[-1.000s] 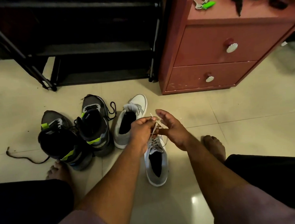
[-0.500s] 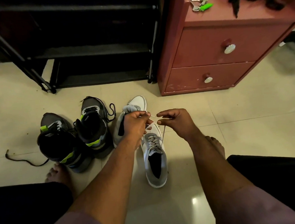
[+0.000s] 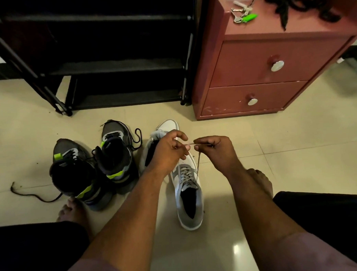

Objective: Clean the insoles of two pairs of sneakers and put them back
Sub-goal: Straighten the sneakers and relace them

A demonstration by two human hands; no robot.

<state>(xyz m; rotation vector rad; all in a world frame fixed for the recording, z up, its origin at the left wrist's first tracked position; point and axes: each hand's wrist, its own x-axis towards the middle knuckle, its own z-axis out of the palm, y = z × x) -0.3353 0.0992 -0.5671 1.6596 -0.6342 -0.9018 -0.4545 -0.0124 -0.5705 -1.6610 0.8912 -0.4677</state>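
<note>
White-and-grey sneaker (image 3: 188, 194) stands on the floor just below your fingers, your left hand (image 3: 167, 151) and right hand (image 3: 214, 149) each pinching its lace (image 3: 197, 165) taut between them, its partner (image 3: 166, 128) behind your left hand.

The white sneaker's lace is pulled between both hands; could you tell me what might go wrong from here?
The white sneaker stands free on the floor, so a hard pull by the left hand and right hand on the lace may tip it. The loose black lace by the foot could snag.
</note>
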